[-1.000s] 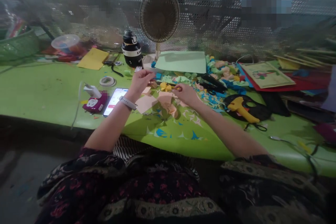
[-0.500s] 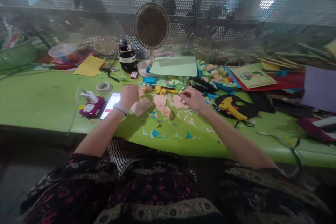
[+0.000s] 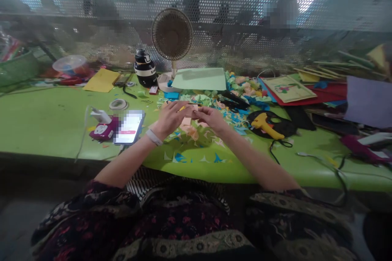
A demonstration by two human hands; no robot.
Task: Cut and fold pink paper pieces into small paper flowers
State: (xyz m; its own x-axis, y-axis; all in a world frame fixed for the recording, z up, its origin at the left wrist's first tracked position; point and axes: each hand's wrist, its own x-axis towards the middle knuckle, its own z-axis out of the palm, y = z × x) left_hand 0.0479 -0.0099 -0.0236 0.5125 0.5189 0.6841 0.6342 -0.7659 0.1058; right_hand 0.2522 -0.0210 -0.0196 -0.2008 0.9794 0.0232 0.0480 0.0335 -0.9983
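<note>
Over the middle of the green table [image 3: 65, 124], my two hands meet at a small pale pink paper piece [image 3: 193, 111]. My right hand [image 3: 212, 119] pinches it between thumb and fingertips. From the other side, the bent fingers of my left hand [image 3: 171, 117] close on it; the left thumb is mostly hidden. A thin dark strip shows by the fingertips, too small to name. Just below the hands lies a folded peach paper piece [image 3: 191, 131]. Blue paper scraps [image 3: 180, 158] and white ones are scattered nearer the front edge.
Left of my hands are a phone [image 3: 130, 128], a purple power strip [image 3: 104, 130] and a tape roll [image 3: 119, 105]. Behind stand a fan [image 3: 172, 34] and a black bottle [image 3: 145, 69]. A yellow glue gun [image 3: 266, 125] and black stapler-like tool [image 3: 234, 100] lie right.
My left hand has moved right and my right hand left, so they now meet. The pink paper is lifted between them. The phone is more uncovered.
</note>
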